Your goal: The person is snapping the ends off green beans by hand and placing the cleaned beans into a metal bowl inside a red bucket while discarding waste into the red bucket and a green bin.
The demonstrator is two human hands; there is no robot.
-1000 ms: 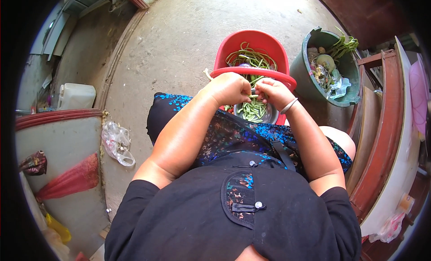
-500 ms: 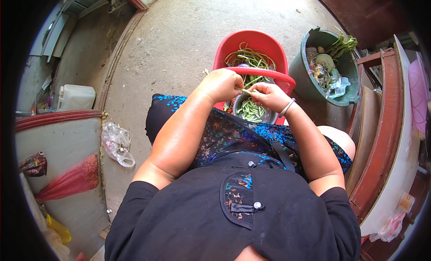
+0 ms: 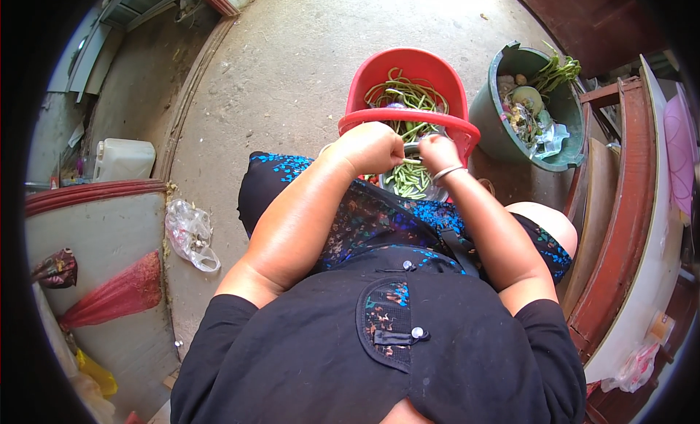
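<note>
While left hand [image 3: 378,148] and right hand [image 3: 438,153] curl near a bowl [image 3: 439,190], grip impossible to tell, short beans [image 3: 409,180] pale green inside it, long beans [image 3: 410,93] slender, tangled in a red basket [image 3: 407,60]

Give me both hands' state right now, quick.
Left hand: fingers curled near the cut beans; can't tell whether it's gripping anything.
Right hand: fingers bent in, fingertips unclear; can't tell whether it's holding anything.
</note>
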